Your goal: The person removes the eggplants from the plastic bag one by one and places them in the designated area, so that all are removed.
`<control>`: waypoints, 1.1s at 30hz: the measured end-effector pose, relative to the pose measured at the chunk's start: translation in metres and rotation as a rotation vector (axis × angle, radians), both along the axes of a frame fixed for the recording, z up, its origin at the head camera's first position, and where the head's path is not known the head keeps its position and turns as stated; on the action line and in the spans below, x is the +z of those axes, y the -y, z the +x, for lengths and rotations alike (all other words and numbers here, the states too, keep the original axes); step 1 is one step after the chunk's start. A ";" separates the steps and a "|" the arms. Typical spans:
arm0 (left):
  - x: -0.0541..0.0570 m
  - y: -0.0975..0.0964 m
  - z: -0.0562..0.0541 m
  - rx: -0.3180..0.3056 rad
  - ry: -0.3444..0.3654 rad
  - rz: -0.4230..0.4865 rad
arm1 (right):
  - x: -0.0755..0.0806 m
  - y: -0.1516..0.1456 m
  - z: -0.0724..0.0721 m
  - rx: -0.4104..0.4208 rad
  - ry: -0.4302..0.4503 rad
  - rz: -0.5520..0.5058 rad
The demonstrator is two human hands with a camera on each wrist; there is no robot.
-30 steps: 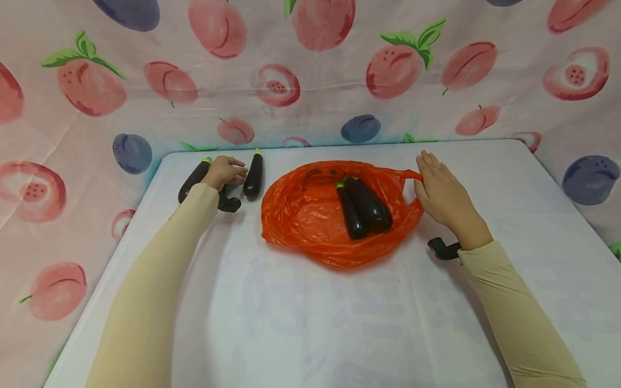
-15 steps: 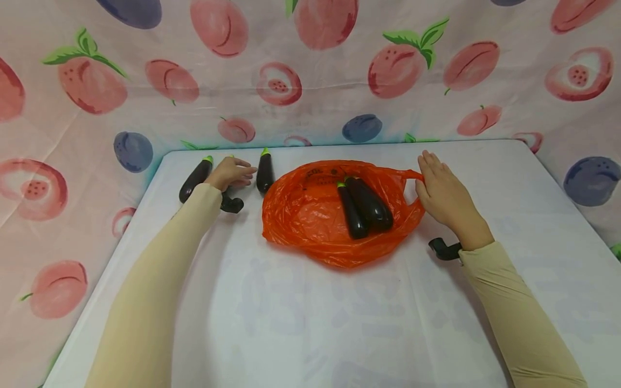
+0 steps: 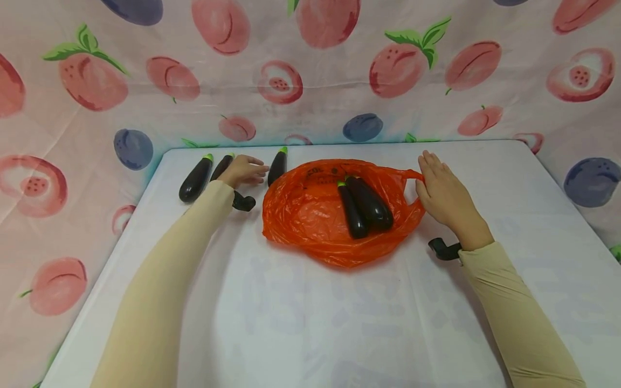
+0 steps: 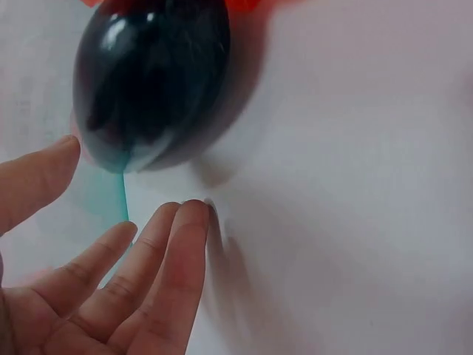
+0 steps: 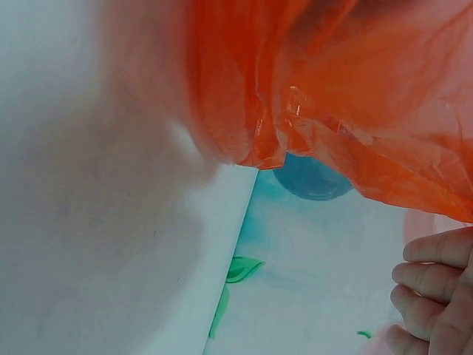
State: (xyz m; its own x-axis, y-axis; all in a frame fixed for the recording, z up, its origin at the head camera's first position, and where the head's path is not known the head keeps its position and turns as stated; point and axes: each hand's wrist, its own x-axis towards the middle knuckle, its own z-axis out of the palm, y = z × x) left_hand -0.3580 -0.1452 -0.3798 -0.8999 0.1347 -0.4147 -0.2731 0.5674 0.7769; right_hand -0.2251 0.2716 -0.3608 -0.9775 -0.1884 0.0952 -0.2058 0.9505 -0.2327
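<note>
My left hand reaches over the table with its fingers extended, just left of a dark eggplant with a green stem end. In the left wrist view that eggplant's rounded end lies beyond the spread thumb and fingers, with nothing between them. The eggplant is beside the left rim of an orange plastic bag, which lies spread open and contains two eggplants. My right hand stands at the bag's right side, fingers straight and together, with the bag's handle running to its thumb side.
Two more eggplants lie at the far left of the white table: one whole in view, another partly behind my left hand. A fruit-print cloth hangs behind the table's back edge. Black wrist mounts stick out from both wrists.
The loose eggplant has shifted right, up to the bag's left rim. My left hand has followed it rightward, uncovering part of another eggplant. The right hand and bag have stayed almost still.
</note>
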 end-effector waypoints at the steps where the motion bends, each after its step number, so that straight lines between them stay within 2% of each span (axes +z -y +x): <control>1: 0.000 -0.001 0.000 -0.001 -0.003 -0.001 | 0.000 0.000 0.000 0.000 0.000 0.000; 6: -0.001 -0.007 0.000 -0.019 -0.012 -0.015 | -0.001 0.000 0.000 0.001 0.000 0.001; 12: 0.001 -0.014 0.000 -0.039 0.019 -0.011 | -0.001 -0.001 -0.001 0.005 -0.002 0.002; 21: 0.001 -0.019 0.001 -0.010 0.049 0.004 | -0.001 0.000 0.000 0.001 0.000 0.000; 27: 0.004 -0.009 0.005 0.011 0.032 0.011 | 0.000 0.000 0.000 0.000 -0.002 0.000; 33: 0.007 0.011 0.008 0.005 0.018 -0.068 | 0.001 -0.001 0.001 0.014 -0.001 -0.007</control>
